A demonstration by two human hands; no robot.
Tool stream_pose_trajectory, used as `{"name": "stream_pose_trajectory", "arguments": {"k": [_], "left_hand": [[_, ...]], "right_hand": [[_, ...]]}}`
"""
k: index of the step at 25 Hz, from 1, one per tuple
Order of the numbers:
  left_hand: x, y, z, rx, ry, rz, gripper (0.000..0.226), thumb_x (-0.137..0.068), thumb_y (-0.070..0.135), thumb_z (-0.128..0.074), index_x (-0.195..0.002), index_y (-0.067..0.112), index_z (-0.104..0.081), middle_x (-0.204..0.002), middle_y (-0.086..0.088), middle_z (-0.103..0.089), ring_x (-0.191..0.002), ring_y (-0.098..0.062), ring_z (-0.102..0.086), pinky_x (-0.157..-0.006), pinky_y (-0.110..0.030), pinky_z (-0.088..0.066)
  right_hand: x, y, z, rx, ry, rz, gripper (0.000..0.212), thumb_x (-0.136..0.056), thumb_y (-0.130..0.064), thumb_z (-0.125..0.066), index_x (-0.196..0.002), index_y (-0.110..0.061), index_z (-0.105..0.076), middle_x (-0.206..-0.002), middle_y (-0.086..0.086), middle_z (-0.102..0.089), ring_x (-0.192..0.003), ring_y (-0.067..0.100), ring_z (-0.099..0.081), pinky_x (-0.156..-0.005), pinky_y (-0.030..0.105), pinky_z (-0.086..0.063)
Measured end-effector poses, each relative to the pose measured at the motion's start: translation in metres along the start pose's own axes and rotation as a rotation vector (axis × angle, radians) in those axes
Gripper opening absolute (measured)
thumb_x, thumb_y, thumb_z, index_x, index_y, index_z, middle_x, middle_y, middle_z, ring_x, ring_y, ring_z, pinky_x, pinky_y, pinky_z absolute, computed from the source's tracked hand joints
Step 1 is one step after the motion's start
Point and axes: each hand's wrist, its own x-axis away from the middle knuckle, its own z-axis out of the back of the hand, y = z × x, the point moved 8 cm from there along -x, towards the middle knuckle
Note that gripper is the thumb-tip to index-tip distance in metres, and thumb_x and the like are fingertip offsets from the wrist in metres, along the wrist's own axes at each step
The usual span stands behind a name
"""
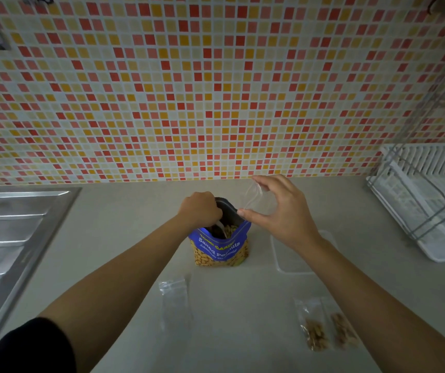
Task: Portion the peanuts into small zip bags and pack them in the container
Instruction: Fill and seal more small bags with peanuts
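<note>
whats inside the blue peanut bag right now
Peanuts show in the open mouth of the peanut bag, and a white utensil, likely a spoon, gripped by the left hand dips in. Its working end and the fill depth are hidden by the bag's wall.

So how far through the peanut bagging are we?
Done: two filled zip bags lie on the counter. In hand: the left hand holds a spoon in the open peanut bag; the right hand pinches an empty zip bag beside it. Left: fill that, the spare empty bags, then pack the clear container; no bags show in it.
</note>
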Motion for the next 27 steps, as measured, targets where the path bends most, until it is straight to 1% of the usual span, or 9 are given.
{"name": "stream_pose_trajectory", "arguments": {"k": [5, 8, 11, 13, 17, 21, 24, 25, 27], "left_hand": [[-0.003, -0.01, 0.003, 0.076, -0.032, 0.013, 0.019, -0.087, 0.022, -0.052, -0.074, 0.01, -0.058, -0.06, 0.0, -0.053, -0.052, -0.01, -0.048, -0.049, -0.017, -0.035], [-0.004, -0.018, 0.007, 0.119, -0.018, 0.035, 0.017, -0.086, 0.022, -0.054, -0.082, 0.008, -0.063, -0.065, -0.002, -0.058, -0.058, -0.012, -0.051, -0.054, -0.018, -0.038], [-0.004, -0.025, 0.01, 0.126, -0.028, 0.021, 0.024, -0.087, 0.024, -0.055, -0.096, 0.008, -0.07, -0.087, -0.005, -0.069, -0.073, -0.014, -0.058, -0.065, -0.02, -0.043], [-0.003, -0.028, 0.012, 0.113, -0.036, -0.009, 0.029, -0.089, 0.025, -0.053, -0.106, 0.009, -0.069, -0.101, -0.005, -0.069, -0.085, -0.014, -0.059, -0.074, -0.021, -0.043], [0.0, -0.04, 0.021, 0.199, -0.01, -0.023, 0.028, -0.089, 0.02, -0.053, -0.107, 0.004, -0.068, -0.106, -0.01, -0.068, -0.1, -0.021, -0.061, -0.083, -0.026, -0.045], [0.011, -0.046, 0.033, 0.205, 0.003, -0.049, 0.028, -0.091, 0.015, -0.05, -0.109, 0.005, -0.069, -0.113, -0.011, -0.066, -0.108, -0.023, -0.056, -0.085, -0.025, -0.043], [0.015, -0.049, 0.037, 0.2, 0.011, -0.075, 0.029, -0.093, 0.012, -0.046, -0.112, 0.007, -0.067, -0.116, -0.011, -0.065, -0.112, -0.023, -0.054, -0.07, -0.014, -0.037], [0.016, -0.051, 0.038, 0.209, 0.015, -0.073, 0.029, -0.093, 0.011, -0.046, -0.112, 0.006, -0.067, -0.116, -0.011, -0.065, -0.112, -0.023, -0.054, -0.07, -0.014, -0.036], [0.019, -0.054, 0.039, 0.235, 0.022, -0.06, 0.028, -0.092, 0.01, -0.047, -0.11, 0.005, -0.068, -0.115, -0.011, -0.065, -0.111, -0.022, -0.055, -0.078, -0.02, -0.039]], "right_hand": [[0.001, 0.001, -0.001, 0.024, -0.014, -0.022, 0.071, -0.068, -0.047, -0.076, -0.128, -0.02, -0.053, -0.122, -0.005, -0.058, -0.109, 0.011, -0.052, -0.094, 0.031, -0.045], [0.001, -0.001, 0.0, 0.029, -0.02, -0.023, 0.071, -0.068, -0.047, -0.076, -0.129, -0.019, -0.052, -0.122, -0.005, -0.059, -0.109, 0.01, -0.052, -0.095, 0.031, -0.044], [0.001, -0.003, 0.001, 0.033, -0.027, -0.029, 0.071, -0.068, -0.047, -0.076, -0.129, -0.019, -0.052, -0.122, -0.005, -0.058, -0.11, 0.01, -0.05, -0.095, 0.03, -0.042], [0.001, -0.003, 0.0, 0.03, -0.035, -0.037, 0.071, -0.068, -0.047, -0.076, -0.129, -0.019, -0.052, -0.121, -0.005, -0.058, -0.11, 0.01, -0.05, -0.094, 0.027, -0.04], [0.002, -0.005, -0.004, 0.036, -0.036, -0.018, 0.07, -0.067, -0.047, -0.077, -0.127, -0.017, -0.054, -0.117, -0.004, -0.06, -0.106, 0.01, -0.052, -0.092, 0.028, -0.042], [0.002, -0.005, -0.01, 0.038, -0.051, -0.014, 0.071, -0.066, -0.046, -0.079, -0.125, -0.016, -0.055, -0.118, -0.002, -0.06, -0.106, 0.013, -0.053, -0.092, 0.031, -0.043], [0.0, -0.003, -0.017, 0.071, -0.1, -0.022, 0.071, -0.066, -0.047, -0.078, -0.125, -0.016, -0.055, -0.118, -0.002, -0.06, -0.107, 0.015, -0.053, -0.093, 0.033, -0.043], [0.0, -0.001, -0.02, 0.102, -0.136, -0.033, 0.07, -0.066, -0.048, -0.077, -0.125, -0.016, -0.055, -0.118, -0.002, -0.06, -0.108, 0.016, -0.052, -0.093, 0.035, -0.043], [0.0, 0.004, -0.029, 0.172, -0.208, -0.047, 0.068, -0.067, -0.051, -0.075, -0.123, -0.018, -0.055, -0.116, -0.003, -0.06, -0.108, 0.017, -0.052, -0.091, 0.037, -0.043]]}}
